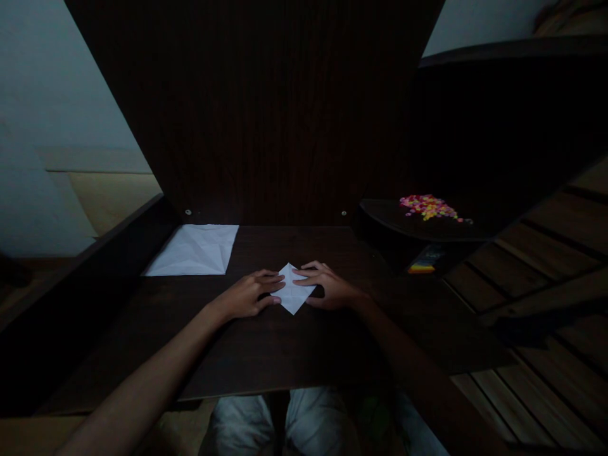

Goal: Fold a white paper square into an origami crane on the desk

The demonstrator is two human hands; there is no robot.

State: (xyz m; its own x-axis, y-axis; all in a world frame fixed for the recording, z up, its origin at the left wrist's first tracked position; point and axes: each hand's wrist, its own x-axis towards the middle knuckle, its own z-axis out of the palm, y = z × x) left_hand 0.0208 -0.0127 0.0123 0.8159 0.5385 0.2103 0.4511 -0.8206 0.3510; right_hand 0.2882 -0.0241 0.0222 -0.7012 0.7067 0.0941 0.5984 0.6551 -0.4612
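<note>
A small white sheet of paper, folded into a diamond shape with crease lines, lies on the dark wooden desk in front of me. My left hand rests at its left corner, fingers stretched over the edge and thumb lower down. From the other side, my right hand lays spread fingers across the upper right part of the paper, its thumb near the lower right edge. Neither hand is closed around the paper; both touch it from above. The fingertips cover parts of its left and right sides.
A larger creased white sheet lies at the desk's back left. Tall dark panels stand behind and along the left. On a rounded shelf at right sits a pile of small pink and yellow pieces. Below it is a colourful object.
</note>
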